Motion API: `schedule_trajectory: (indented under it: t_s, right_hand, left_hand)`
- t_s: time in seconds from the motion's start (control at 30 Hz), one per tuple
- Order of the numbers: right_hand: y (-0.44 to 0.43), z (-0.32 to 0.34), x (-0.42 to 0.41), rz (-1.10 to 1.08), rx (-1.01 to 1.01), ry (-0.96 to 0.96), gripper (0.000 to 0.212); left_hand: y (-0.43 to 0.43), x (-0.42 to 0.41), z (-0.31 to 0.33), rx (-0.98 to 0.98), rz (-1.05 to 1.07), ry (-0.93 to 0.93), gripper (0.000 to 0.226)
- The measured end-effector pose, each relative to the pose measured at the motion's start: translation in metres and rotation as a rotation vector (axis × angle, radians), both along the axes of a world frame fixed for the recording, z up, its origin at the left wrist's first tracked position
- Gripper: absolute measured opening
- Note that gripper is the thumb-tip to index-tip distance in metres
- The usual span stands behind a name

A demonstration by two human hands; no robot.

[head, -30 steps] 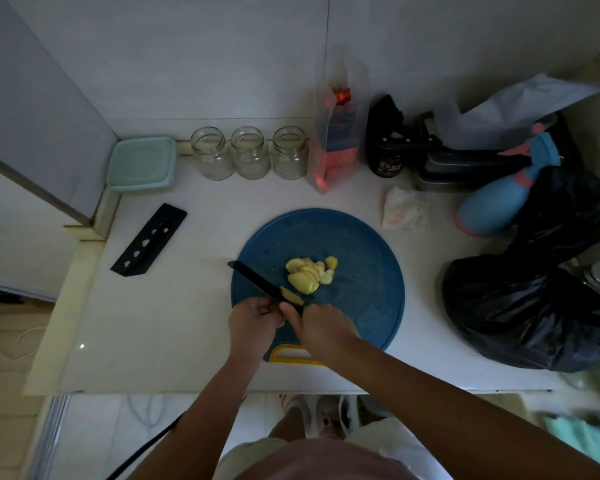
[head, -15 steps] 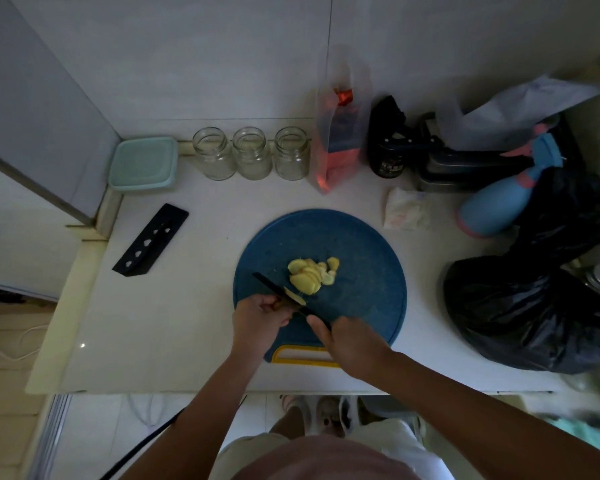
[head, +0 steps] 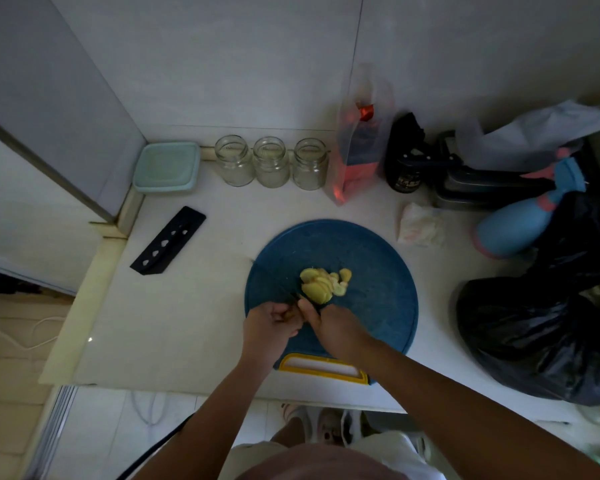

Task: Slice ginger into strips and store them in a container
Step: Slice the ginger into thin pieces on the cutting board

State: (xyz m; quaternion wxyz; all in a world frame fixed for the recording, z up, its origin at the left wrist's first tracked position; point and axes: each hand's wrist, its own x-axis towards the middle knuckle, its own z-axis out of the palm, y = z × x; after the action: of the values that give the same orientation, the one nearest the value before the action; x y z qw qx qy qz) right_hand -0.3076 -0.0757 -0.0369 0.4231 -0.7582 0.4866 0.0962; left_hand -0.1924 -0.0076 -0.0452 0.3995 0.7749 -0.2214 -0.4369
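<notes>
Pale yellow ginger slices (head: pixel 321 284) lie heaped at centre frame on the blue cutting board (head: pixel 371 258). The right hand (head: pixel 336 329) curls round the handle of the knife (head: pixel 277 284). The left hand (head: pixel 269 323) is curled beside the blade, and what it holds cannot be told. The slices are judged light, firm and damp-slippery, so best pinned from above by fingertips, well back from the edge.

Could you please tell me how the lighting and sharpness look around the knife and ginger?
Head view: dim, bluish light; the dark knife nearly vanishes against the blue cutting board, while the pale ginger slices stand out; head view's wide-angle lens tilts the wall lines outward; its bottom right corner is smeared.
</notes>
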Motion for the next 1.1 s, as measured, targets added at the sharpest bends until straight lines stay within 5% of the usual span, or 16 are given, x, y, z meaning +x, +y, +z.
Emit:
schedule_trajectory:
  t_s: [0.2, 0.6, 1.1]
  right_hand:
    - [-0.022, 0.009, -0.017, -0.318, 0.103, -0.101, 0.067]
    - [-0.019, 0.019, -0.035, -0.056, -0.287, -0.168, 0.025]
    - [0.027, 0.031, -0.045, 0.049, -0.373, 0.001, 0.036]
  left_hand:
    - [0.002, 0.003, 0.001, -0.024, 0.032, 0.005, 0.026]
    - [-0.006, 0.015, 0.001, 0.009, 0.047, 0.129, 0.030]
    - [-0.009, 0.007, 0.004, -0.080, 0.014, 0.140, 0.018]
